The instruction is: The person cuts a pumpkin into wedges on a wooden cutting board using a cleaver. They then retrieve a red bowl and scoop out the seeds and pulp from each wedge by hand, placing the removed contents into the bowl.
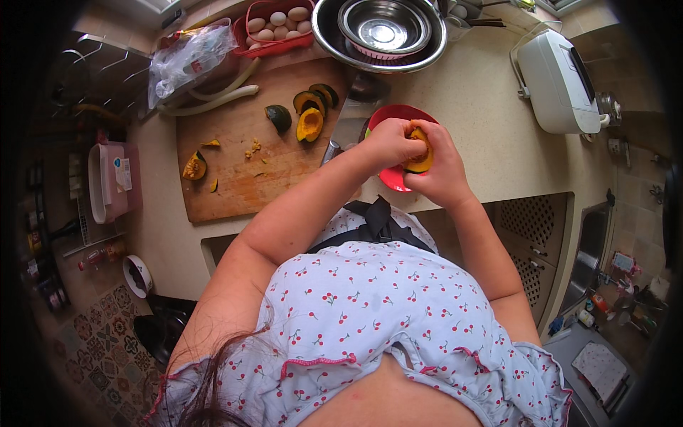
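Note:
My right hand (443, 165) holds a pumpkin wedge (419, 160) with orange flesh and a dark green rind. The thumb and curled fingers of my left hand (392, 141) press into its seedy hollow. Both hands are over a red bowl (394, 179), which they partly cover. To the left, on a wooden cutting board (229, 128), several cut pumpkin pieces (309, 124) sit together near a dark green chunk (278, 118). Another wedge, still with seeds (194, 166), lies at the board's left side. A metal knife handle (331, 152) shows beside my left forearm.
Nested steel bowls (384, 26) stand at the back, beside a red basket of eggs (280, 29). Scallion stalks (229, 96) and a plastic bag (189, 61) lie behind the board. A white appliance (557, 82) is at right; a sink (587, 256) lies beyond the counter corner.

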{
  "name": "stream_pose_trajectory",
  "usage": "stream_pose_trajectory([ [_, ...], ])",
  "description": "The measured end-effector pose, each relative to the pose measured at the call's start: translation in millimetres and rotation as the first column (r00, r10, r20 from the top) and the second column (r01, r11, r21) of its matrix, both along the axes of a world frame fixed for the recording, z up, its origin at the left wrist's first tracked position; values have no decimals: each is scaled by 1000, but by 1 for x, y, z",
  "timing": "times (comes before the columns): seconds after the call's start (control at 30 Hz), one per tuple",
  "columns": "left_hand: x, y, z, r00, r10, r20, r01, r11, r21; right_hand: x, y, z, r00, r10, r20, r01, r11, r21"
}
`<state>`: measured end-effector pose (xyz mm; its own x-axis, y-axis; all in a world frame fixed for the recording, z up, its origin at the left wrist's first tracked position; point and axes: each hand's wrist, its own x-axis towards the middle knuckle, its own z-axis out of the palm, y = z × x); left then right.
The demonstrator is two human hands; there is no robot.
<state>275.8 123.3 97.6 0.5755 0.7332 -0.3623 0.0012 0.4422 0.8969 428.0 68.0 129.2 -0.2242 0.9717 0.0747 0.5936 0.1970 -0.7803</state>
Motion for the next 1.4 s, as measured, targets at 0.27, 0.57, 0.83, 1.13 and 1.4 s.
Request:
stream_pose_trajectory([
  [0.27,13,-13,-20,991,119,-65,-112,988,103,-2,0,1,997,-9,77,7,1000,28],
  [0.57,7,-13,-16,984,167,61,-137,931,-338,13,7,-17,897,-105,-428,-7,967,-254],
  [0.83,-4,-6,3,987,-73,142,119,932,-344,14,8,3,981,79,-180,-100,989,-109],
  [1.13,-4,6,-11,980,-170,106,186,968,-167,7,10,15,986,164,-1,-164,986,17],
  [1.4,5,-14,-3,996,48,70,-26,955,-294,10,11,2,965,126,-232,-152,984,-98],
])
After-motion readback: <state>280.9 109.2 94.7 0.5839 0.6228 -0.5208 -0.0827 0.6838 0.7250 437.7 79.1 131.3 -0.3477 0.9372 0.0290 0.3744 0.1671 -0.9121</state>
